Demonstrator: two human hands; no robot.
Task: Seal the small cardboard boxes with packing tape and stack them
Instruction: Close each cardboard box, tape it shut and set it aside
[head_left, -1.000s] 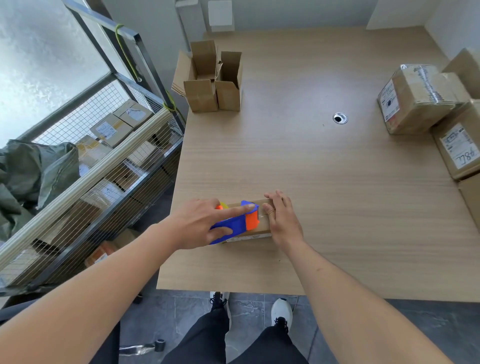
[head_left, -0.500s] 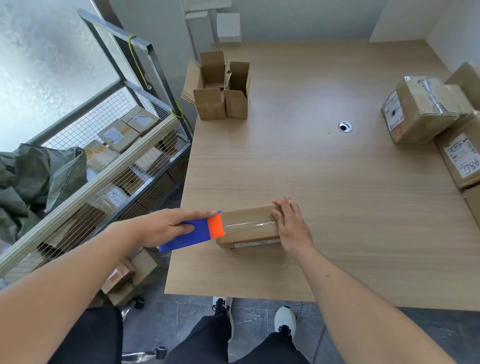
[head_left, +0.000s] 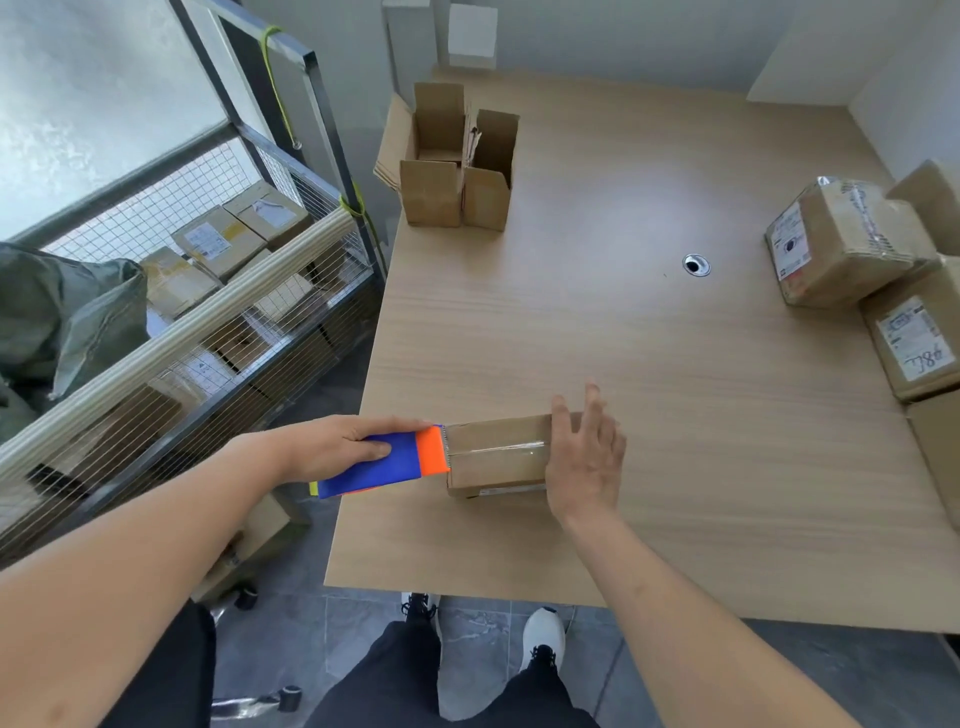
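Near the desk's (head_left: 675, 415) front left edge lies a small cardboard box (head_left: 496, 454), clear tape along its top. At the box's 3 o'clock end the right hand (head_left: 584, 457) covers it, fingers (head_left: 592, 405) straight and loosely spread. At its 9 o'clock end the left hand (head_left: 332, 447) grips a blue-and-orange tape dispenser (head_left: 384, 462), fingers wrapped round it, orange blade touching the box edge. Two open boxes (head_left: 457, 166) stand at 12 o'clock, well apart.

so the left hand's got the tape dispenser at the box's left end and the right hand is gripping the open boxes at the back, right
Not quite. In the head view the right hand is at the right end of the box being taped, not the open boxes. The left hand does hold the tape dispenser at its left end.
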